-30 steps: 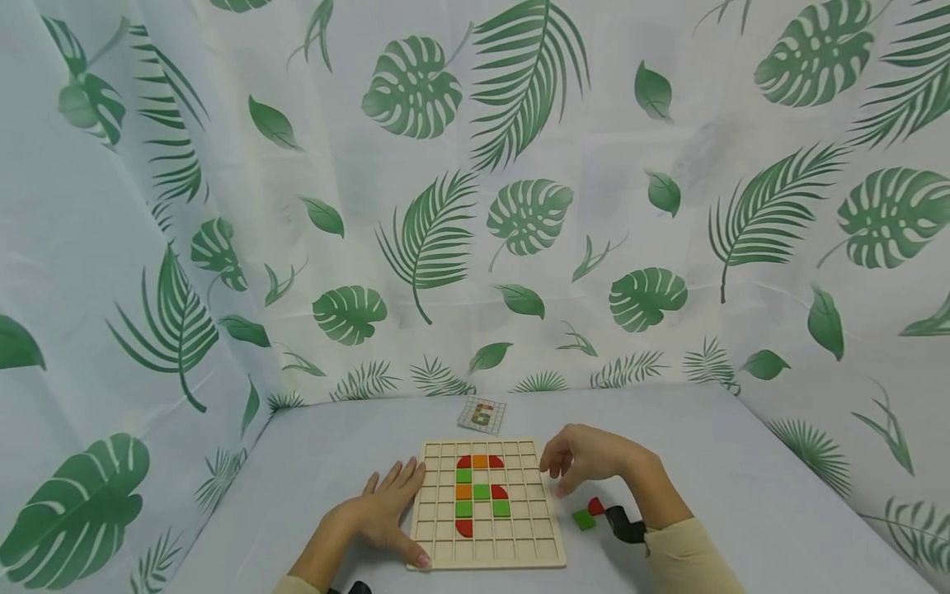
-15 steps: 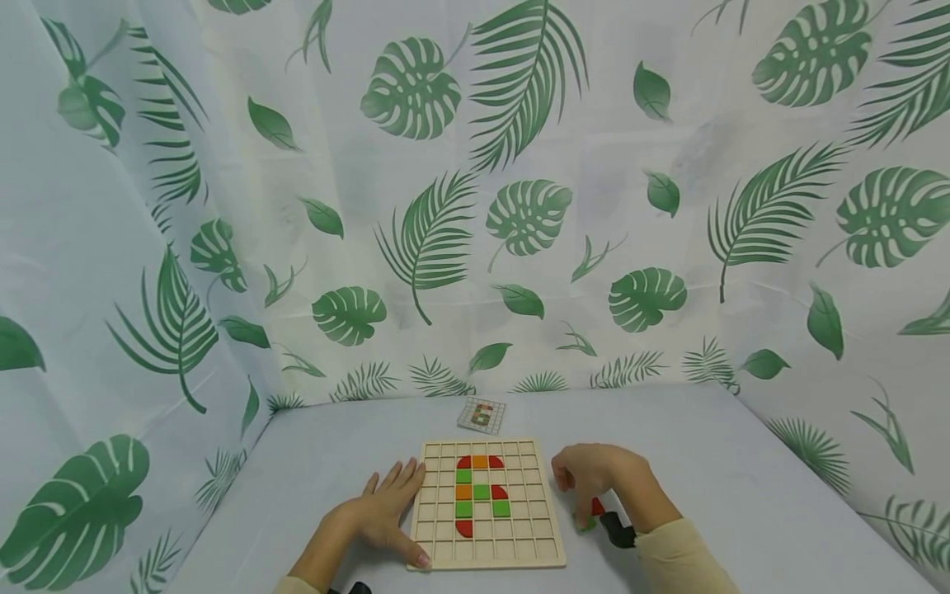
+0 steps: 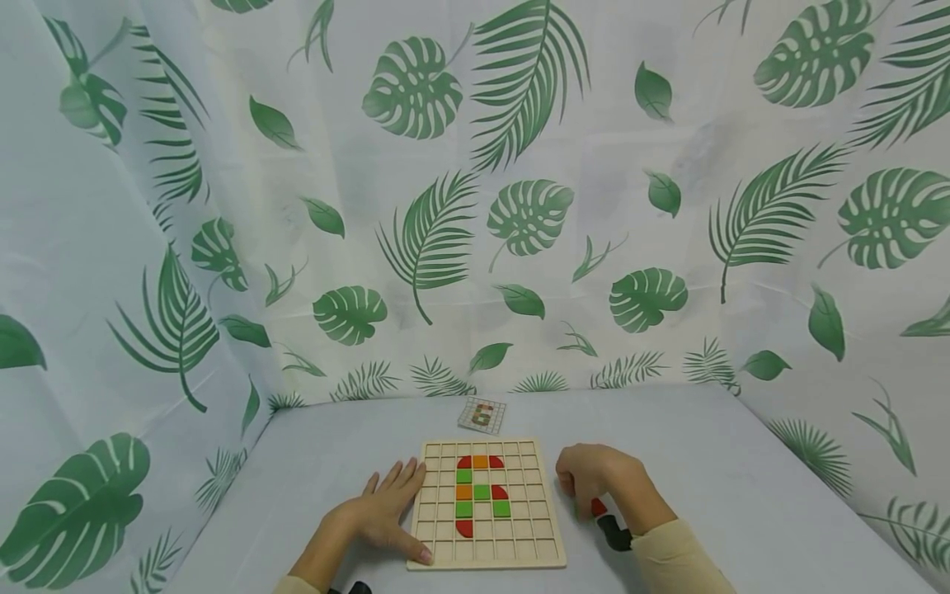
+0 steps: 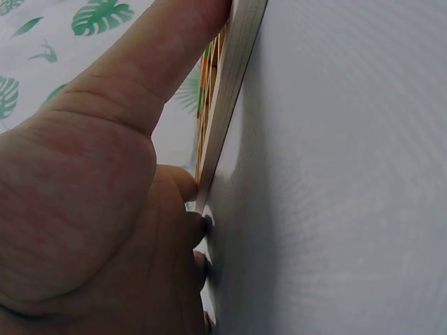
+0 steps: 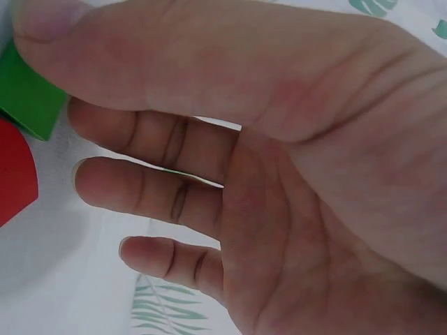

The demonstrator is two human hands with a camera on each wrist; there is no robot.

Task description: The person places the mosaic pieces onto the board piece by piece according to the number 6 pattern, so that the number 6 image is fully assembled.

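A wooden grid board (image 3: 519,528) lies on the table, several red, orange and green tiles set in its cells in a shape like a 6. My left hand (image 3: 382,511) rests along its left edge, fingers spread, the thumb on the near-left corner; the left wrist view shows that thumb (image 4: 150,63) over the board's side (image 4: 227,98). Right of the board, my right hand (image 3: 597,474) pinches a green square tile (image 5: 31,94) at its thumb tip; the index finger is hidden. Beside that tile lies a red rounded tile (image 5: 14,174), partly covered in the head view.
A small pattern card (image 3: 482,415) with a coloured 6 on a grid lies behind the board. Leaf-printed cloth (image 3: 519,247) hangs at the back and sides of the pale table (image 3: 690,462). A black wrist device (image 3: 614,532) sits under the right forearm.
My right hand has moved from the board's right edge back toward the loose tiles, its fingers coming down on the green one. The left hand and the board have stayed put.
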